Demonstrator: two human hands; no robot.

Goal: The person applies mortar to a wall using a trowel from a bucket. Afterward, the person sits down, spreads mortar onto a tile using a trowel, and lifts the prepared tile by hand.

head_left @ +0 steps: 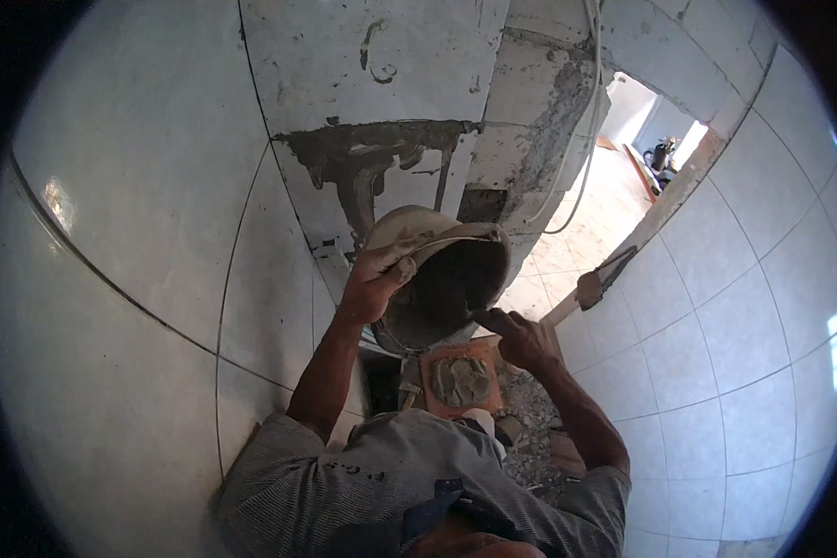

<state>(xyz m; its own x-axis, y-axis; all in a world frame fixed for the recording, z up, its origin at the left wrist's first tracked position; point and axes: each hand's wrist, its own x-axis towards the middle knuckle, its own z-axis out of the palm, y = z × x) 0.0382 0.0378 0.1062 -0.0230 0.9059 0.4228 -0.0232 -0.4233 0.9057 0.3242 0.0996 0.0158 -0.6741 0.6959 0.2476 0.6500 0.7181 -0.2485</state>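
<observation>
My left hand (pixel 381 279) grips the rim of a pale, mortar-stained bucket (pixel 409 223), which is tilted with its dark opening toward the right. My right hand (pixel 516 335) is at the bucket's lower right edge, fingers closed, with one finger reaching toward a small dark shape at the opening; what it holds there I cannot make out. Behind the bucket, a wall panel (pixel 418 74) carries a rough patch of grey mortar (pixel 362 158). Below the bucket lies an orange square piece (pixel 432 367) with grey mortar on it.
Tiled walls rise at left (pixel 130 214) and right (pixel 697 372). Loose cables (pixel 572 200) hang beside a rough wall edge. Through an opening at upper right show a tiled floor (pixel 613 195) and several objects. Grey rubble (pixel 530 428) lies by my feet.
</observation>
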